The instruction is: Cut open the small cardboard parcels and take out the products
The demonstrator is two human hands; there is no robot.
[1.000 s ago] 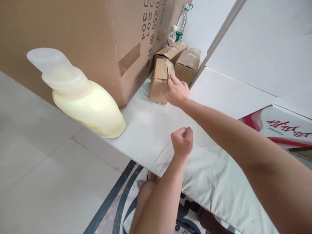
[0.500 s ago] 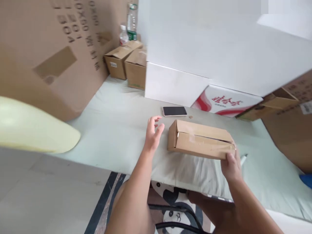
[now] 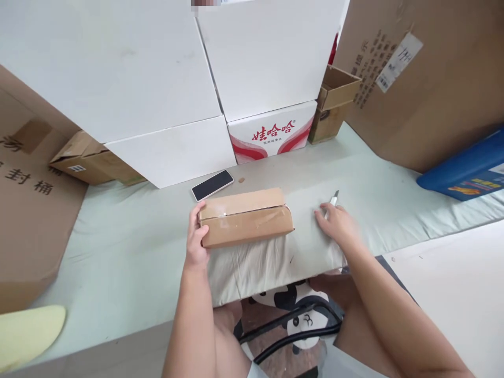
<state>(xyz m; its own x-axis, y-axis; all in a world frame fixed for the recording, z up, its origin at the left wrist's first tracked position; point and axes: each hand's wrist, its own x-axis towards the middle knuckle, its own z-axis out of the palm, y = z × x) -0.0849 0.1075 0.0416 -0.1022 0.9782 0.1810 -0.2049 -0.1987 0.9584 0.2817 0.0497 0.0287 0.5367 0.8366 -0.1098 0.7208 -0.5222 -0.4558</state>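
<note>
A long brown cardboard box (image 3: pixel 248 223) lies near the front edge of the cloth-covered table, its top flaps meeting along a seam with clear tape on it. My left hand (image 3: pixel 197 236) grips the box's left end, thumb on the front side and fingers behind. To the right of the box, apart from it, my right hand (image 3: pixel 336 223) is at a light-coloured cutter (image 3: pixel 333 199), whose dark tip points away from me. The fingers are curled around the cutter's body, which they partly cover.
Behind the box lie a phone (image 3: pixel 213 185) and a small brown piece (image 3: pixel 241 180). White boxes (image 3: pixel 271 131) line the back. Large cartons (image 3: pixel 413 79) stand at both sides, with a blue container (image 3: pixel 464 168) at the right and a pale yellow object (image 3: pixel 31 336) front left.
The view has swung right. My left hand has closed on the box's left end. My right hand has let go of the right end and moved to the cutter.
</note>
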